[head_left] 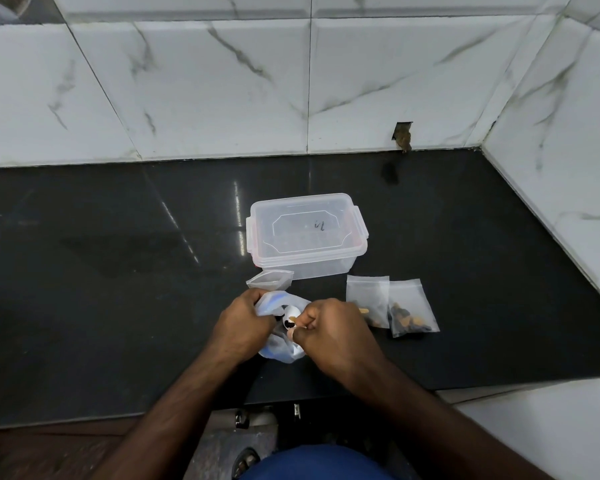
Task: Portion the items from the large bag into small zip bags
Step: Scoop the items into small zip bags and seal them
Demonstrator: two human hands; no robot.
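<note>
Left hand (243,320) grips the big bag (278,344) just in front of the lidded box (305,233), keeping its mouth open. Right hand (329,327) pinches a white scoop (289,315) of bits. Empty zip bag (271,277) waits against the box; two filled ones (392,306) parked right of it.

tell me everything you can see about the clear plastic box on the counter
The clear plastic box is a rectangular, translucent container with its lid on and snap latches along its short sides. Small dark handwriting marks the lid. It sits upright on the black counter, beyond both hands. An empty small zip bag lies at its near left corner; contact is unclear.
</note>
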